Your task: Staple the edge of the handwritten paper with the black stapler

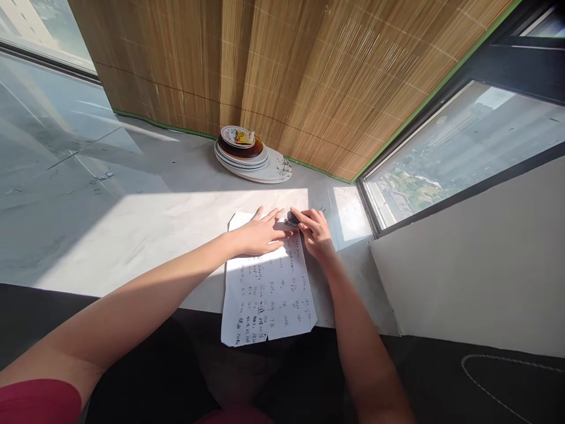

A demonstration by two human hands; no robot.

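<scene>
A white sheet of paper (273, 282) covered in handwritten dark characters lies on the pale marbled surface, its near end jutting past the front edge. My left hand (260, 234) rests flat on the sheet's far part, fingers spread. At the sheet's far right corner, my right hand (314, 229) has its fingers closed on a small black object (292, 218). That object touches or sits just over the paper beside my left fingertips; its exact kind is too small to make out.
Stacked plates (241, 159) with a small yellow packet (244, 137) on top stand farther back. Behind them hangs a bamboo blind (282, 76). A window (459, 159) and a low white wall (477, 259) bound the right side. Bright sunlight crosses the surface (176, 218).
</scene>
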